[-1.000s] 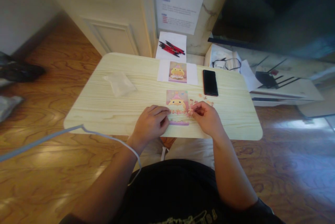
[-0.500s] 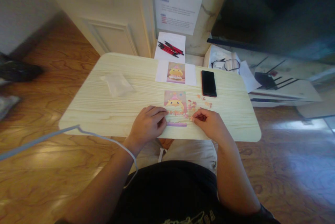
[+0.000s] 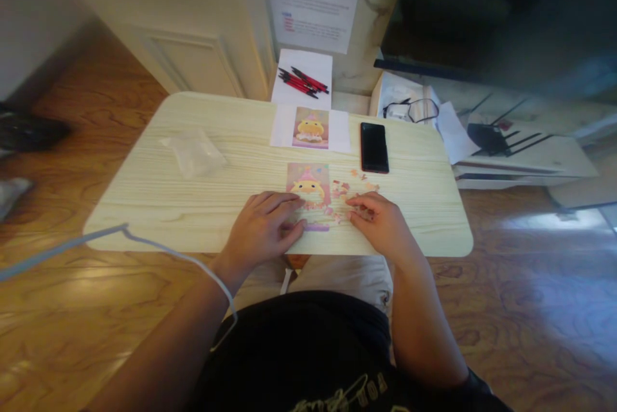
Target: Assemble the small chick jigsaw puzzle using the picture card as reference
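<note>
Person's two bare hands at a jigsaw, head view. The jigsaw [image 3: 308, 174] lies flat near the front edge of the table [image 3: 168, 213], between the hands; its upper part shows a yellow figure in a pink hat, and pale wood shows above the purple strip [image 3: 318, 229] at its base. The left hand [image 3: 260, 225] rests at the jigsaw's left side, its grip fairly wide, thumb parted from the fingers, with no piece visible in it. The right hand [image 3: 378, 222] is low over the loose pieces [image 3: 341, 188] on the jigsaw's right; its grip is narrow, a small gap showing between thumb and forefinger, and whether a piece is held cannot be told. Behind lies a printed picture [image 3: 311, 127] on white paper, with a phone [image 3: 375, 148] to its right.

Likely faults: pressure or a sideways drag from the left hand could part the joined pieces; the purple strip, apparently poorly tied to the rest, seems the easiest to slide out of line. The right fingers, working among small, thin, crowded pieces, could sweep neighbours aside or pinch two together. Similar pinks and reds could lead to a misplaced piece, and forcing it would probably buckle the sheet
</note>
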### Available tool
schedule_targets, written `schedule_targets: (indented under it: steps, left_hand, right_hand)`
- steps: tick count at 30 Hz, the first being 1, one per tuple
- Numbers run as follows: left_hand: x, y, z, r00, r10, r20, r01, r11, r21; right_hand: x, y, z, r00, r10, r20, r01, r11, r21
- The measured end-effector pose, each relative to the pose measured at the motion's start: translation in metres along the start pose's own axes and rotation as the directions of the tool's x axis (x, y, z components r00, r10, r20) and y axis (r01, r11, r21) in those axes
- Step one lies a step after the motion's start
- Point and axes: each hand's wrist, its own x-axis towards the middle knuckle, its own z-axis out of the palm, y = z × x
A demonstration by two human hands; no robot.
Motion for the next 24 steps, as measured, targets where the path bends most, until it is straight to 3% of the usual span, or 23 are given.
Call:
schedule_targets:
  steps: [7,14,24]
  left_hand:
    - [0.012,0.024,0.009,0.999,0.033,-0.016,-0.034,0.998,-0.054]
    - [0.006,0.032,0.021,0.996,0.064,0.058,-0.062,0.997,-0.042]
    - [0.017,0.043,0.024,0.984,0.144,0.105,-0.144,0.99,-0.009]
  right_hand:
    - [-0.009,0.013,-0.014,0.995,-0.099,-0.027,0.096,0.992,-0.082]
    - [-0.019,0.03,-0.021,0.995,-0.048,-0.093,0.032,0.985,-0.168]
    - [-0.025,0.037,-0.031,0.998,-0.016,-0.064,0.002,0.977,-0.213]
